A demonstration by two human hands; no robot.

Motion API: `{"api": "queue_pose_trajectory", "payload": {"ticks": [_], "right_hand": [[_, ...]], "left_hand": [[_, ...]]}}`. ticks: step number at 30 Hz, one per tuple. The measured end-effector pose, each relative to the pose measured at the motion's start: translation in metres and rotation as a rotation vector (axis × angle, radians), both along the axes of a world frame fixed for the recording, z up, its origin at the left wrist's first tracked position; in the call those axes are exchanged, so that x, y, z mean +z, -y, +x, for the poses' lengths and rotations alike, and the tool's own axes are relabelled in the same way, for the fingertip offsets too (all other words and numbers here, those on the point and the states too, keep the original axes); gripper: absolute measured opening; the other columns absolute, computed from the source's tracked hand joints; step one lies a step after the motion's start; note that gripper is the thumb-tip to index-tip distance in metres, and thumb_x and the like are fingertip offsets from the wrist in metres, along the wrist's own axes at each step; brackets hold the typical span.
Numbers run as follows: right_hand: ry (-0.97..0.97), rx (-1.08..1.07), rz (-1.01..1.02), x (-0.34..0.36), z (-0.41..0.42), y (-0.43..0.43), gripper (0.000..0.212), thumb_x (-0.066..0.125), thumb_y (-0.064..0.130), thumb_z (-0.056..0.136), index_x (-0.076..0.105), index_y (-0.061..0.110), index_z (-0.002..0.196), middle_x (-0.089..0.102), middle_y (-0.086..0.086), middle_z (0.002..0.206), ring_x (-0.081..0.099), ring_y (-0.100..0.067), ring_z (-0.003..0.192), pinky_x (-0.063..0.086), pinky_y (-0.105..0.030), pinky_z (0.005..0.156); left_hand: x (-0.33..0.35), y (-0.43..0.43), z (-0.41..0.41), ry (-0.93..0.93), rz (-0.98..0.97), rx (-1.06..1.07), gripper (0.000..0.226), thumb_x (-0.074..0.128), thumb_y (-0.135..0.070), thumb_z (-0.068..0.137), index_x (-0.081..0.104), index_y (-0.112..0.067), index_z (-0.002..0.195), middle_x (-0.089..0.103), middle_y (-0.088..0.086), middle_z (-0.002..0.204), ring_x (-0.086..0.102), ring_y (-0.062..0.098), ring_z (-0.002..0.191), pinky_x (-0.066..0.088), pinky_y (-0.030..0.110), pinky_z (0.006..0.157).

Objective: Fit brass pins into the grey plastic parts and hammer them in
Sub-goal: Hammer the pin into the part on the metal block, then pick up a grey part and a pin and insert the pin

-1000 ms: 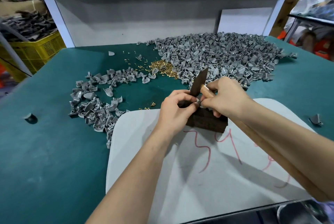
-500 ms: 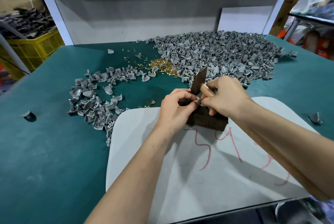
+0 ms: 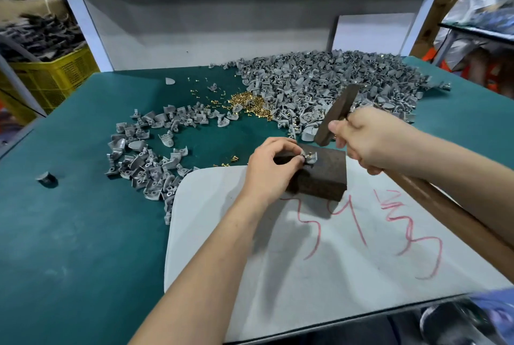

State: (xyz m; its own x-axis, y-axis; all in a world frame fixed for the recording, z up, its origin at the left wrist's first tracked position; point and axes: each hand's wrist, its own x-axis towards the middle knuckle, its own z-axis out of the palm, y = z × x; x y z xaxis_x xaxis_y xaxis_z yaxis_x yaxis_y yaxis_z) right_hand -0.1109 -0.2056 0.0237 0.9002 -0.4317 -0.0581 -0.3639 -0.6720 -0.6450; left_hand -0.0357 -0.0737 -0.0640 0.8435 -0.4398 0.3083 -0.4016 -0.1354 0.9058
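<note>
Hammer head (image 3: 337, 114) slanting down-left, gripped by right hand (image 3: 374, 143), left fingers (image 3: 287, 146) pinching grey part (image 3: 312, 157)

I see through single head-worn wide-angle camera, facing forward and down, close above teal flat-topped workbench (image 3: 78, 247).

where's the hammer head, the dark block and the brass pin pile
hammer head (image 3: 338, 115), head view, mid side face
dark block (image 3: 319, 183), head view, front face
brass pin pile (image 3: 250, 104), head view, heap middle
</note>
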Motion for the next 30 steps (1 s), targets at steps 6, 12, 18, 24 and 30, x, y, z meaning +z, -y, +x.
{"api": "queue_pose_trajectory", "payload": {"ticks": [6,12,18,24,30], "right_hand": [[-0.121,0.047,-0.138,0.004,-0.005,-0.012,0.04,0.037,0.029,0.102,0.045,0.004,0.071,0.044,-0.018,0.058,0.047,-0.028,0.046,0.037,-0.025,0.04],[-0.064,0.027,-0.129,0.028,0.004,-0.014,0.041,0.037,0.031,0.101,0.047,0.004,0.071,0.043,-0.014,0.053,0.045,-0.024,0.041,0.036,-0.025,0.037],[-0.168,-0.009,-0.182,0.016,0.0,-0.024,0.042,0.034,0.027,0.102,0.04,0.008,0.065,0.046,-0.014,0.056,0.049,-0.024,0.039,0.039,-0.023,0.035],[-0.178,0.009,-0.199,0.019,-0.003,-0.027,0.043,0.033,0.025,0.103,0.039,0.008,0.064,0.045,-0.014,0.055,0.051,-0.026,0.042,0.045,-0.026,0.041],[-0.176,0.023,-0.072,0.017,0.0,-0.025,0.041,0.035,0.027,0.102,0.038,0.008,0.066,0.042,-0.012,0.053,0.041,-0.02,0.038,0.037,-0.023,0.038]], "left_hand": [[0.0,0.001,0.0,0.013,0.015,-0.001,0.013,0.071,-0.002,0.078,0.068,-0.014,0.077,0.062,-0.005,0.096,0.057,0.006,0.089,0.038,0.007,0.084],[-0.001,0.0,0.0,-0.053,0.001,-0.019,0.015,0.071,-0.005,0.079,0.067,-0.019,0.075,0.062,-0.01,0.099,0.058,0.005,0.093,0.038,0.008,0.086],[0.0,-0.001,0.0,-0.039,0.012,-0.023,0.007,0.071,-0.004,0.08,0.071,-0.01,0.081,0.062,-0.004,0.101,0.058,0.008,0.094,0.039,0.013,0.088],[0.002,-0.002,-0.001,-0.022,0.024,-0.019,0.006,0.071,-0.003,0.08,0.071,-0.009,0.081,0.064,0.0,0.103,0.059,0.009,0.094,0.04,0.011,0.087],[0.002,-0.003,-0.001,-0.034,0.023,-0.02,0.009,0.071,-0.002,0.079,0.07,-0.011,0.08,0.064,-0.001,0.102,0.058,0.006,0.091,0.04,0.008,0.084]]}}
